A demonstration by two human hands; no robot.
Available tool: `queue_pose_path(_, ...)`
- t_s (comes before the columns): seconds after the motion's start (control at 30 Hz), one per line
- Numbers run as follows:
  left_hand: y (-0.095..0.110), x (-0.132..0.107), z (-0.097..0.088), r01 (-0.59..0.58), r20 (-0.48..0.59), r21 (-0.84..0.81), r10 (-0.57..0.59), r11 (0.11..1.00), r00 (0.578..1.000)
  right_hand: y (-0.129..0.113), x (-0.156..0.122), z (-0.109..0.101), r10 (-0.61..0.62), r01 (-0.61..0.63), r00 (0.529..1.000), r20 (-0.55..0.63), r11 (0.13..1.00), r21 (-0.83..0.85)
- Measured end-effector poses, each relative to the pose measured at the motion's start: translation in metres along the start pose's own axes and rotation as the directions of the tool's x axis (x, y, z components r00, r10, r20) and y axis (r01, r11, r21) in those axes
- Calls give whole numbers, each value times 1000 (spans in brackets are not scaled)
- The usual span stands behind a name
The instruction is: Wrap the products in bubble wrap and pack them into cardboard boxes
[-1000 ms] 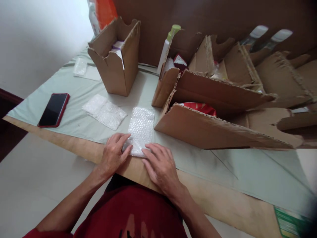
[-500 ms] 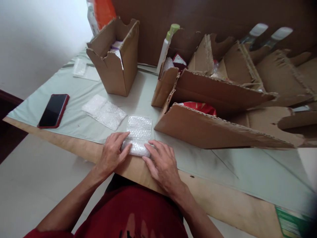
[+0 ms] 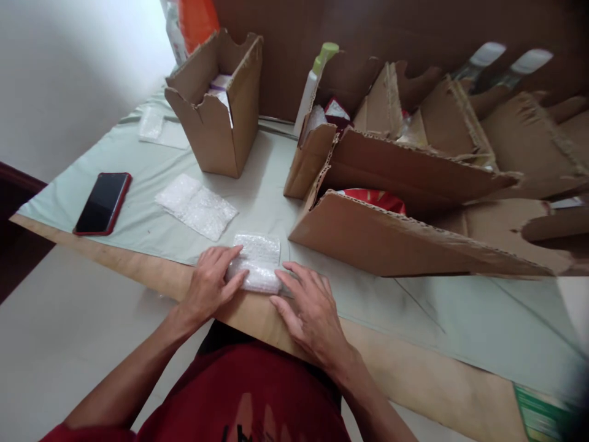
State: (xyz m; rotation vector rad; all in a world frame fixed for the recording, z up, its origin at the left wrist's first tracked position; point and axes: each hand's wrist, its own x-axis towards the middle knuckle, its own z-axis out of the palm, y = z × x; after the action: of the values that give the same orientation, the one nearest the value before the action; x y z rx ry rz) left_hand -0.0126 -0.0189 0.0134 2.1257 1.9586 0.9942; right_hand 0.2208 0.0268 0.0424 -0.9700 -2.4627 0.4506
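Observation:
A small piece of bubble wrap (image 3: 257, 250), partly folded into a thick roll along its near side, lies at the table's front edge. My left hand (image 3: 212, 279) holds its left end, thumb on the roll and forefinger higher up on the sheet. At the right end, my right hand (image 3: 306, 301) has its fingers and thumb spread, the fingertips right by the roll's edge. Whether anything is inside the roll cannot be made out. Farther left, another bubble wrap sheet (image 3: 197, 205) rests flat on the pale green cloth.
A phone (image 3: 103, 204) in a red case lies at the left. Behind stands a tall cardboard box (image 3: 218, 129); a long divided cardboard organizer (image 3: 414, 239) fills the right side. A pump bottle (image 3: 307, 92) stands behind it. Another bubble wrap piece (image 3: 161, 129) is at the back left.
The flat part of the bubble wrap has become shorter as its far edge came nearer to me. My right hand has shifted slightly right, its fingers farther off the roll.

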Motion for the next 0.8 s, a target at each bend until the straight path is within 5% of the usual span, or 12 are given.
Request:
queue_pose_path(0.1,-5,12,9,67,-83,58,-62,996,995,-1,9,8,-77,83,994,75,993,-83)
queue_pose_path(0.23,7,1,-4,262,-144,-162,-285,952,948,3,28,17,-44,48,991,124,998,-33)
queue_pose_path(0.3,16,-14,-14,421,-78,-381,-483,823,872,3,31,14,-1,-6,995,95,997,73)
queue_pose_path(0.4,24,-32,-24,588,159,-649,-669,484,726,-3,24,-1,54,-75,994,93,966,246)
queue_pose_path(0.47,25,-37,-23,629,342,-708,-622,322,704,-9,15,-11,78,-131,983,164,929,345)
queue_pose_path(0.57,29,-33,-13,652,513,-719,-450,241,731,-11,-2,-19,148,-242,958,245,877,416)
queue_pose_path(0.7,45,-29,4,582,507,-760,-297,289,809,5,-27,-20,402,-422,902,159,742,520)
queue_pose_path(0.8,58,-30,12,554,530,-732,-180,398,829,17,-42,-31,388,-488,870,305,583,650)
